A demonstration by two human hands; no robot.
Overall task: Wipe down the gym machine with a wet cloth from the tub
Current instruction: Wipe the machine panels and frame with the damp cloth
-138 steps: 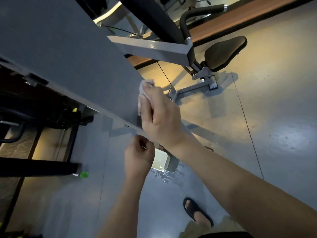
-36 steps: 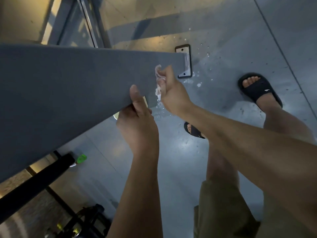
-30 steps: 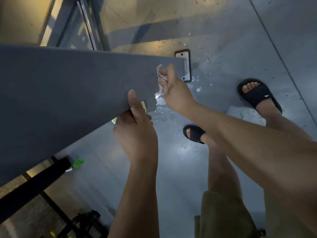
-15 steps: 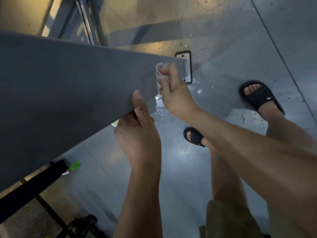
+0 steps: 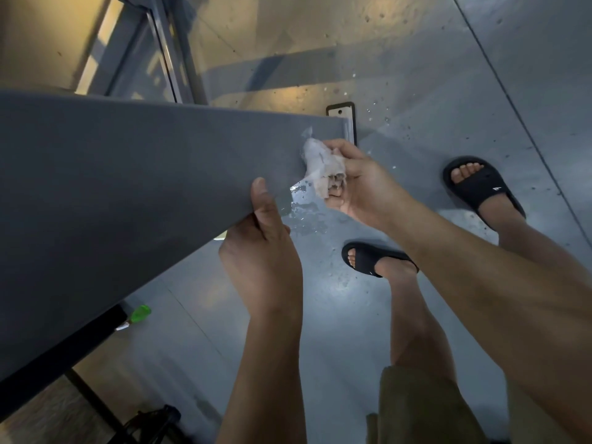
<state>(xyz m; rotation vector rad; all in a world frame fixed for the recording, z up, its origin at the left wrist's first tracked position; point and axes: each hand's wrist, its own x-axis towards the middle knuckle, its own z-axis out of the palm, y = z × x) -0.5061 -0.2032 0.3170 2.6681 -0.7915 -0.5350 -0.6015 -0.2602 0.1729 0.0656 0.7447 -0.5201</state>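
**Markings.** No writing can be read. Far sandal (image 5: pixel 483 187) and near sandal (image 5: pixel 371 259) are both black slides. Each has a small white logo on the strap, too small to identify.

**Right hand** (image 5: pixel 365 190). The palm is turned up toward the camera. The fingers (image 5: pixel 336 145) are curled over the top of the cloth and clench it in a wad against the palm.

**Left hand** (image 5: pixel 261 254). The thumb (image 5: pixel 261 200) lies flat on the beam's face at its lower edge. The other fingers pass under that edge and are hidden, so the hand clasps the edge.

**Cloth** (image 5: pixel 320 163). It is pale grey-white, crumpled and wet-looking, and thin at its fringes. Its upper left part lies against the gym machine's face, close to the beam's square end.

**Gym machine** (image 5: pixel 128 193). This is a broad, flat, matte grey beam that slants from the left side up to its end at upper right. A damp patch shows beside the cloth.

**Floor** (image 5: pixel 320 331). It is grey and glossy.
- A puddle (image 5: pixel 304 216) lies below the beam's end, with droplets scattered beyond it.
- A black-rimmed floor plate (image 5: pixel 350 123) sits just behind the beam's end.
- A small green object (image 5: pixel 139 314) lies near the beam's lower edge.
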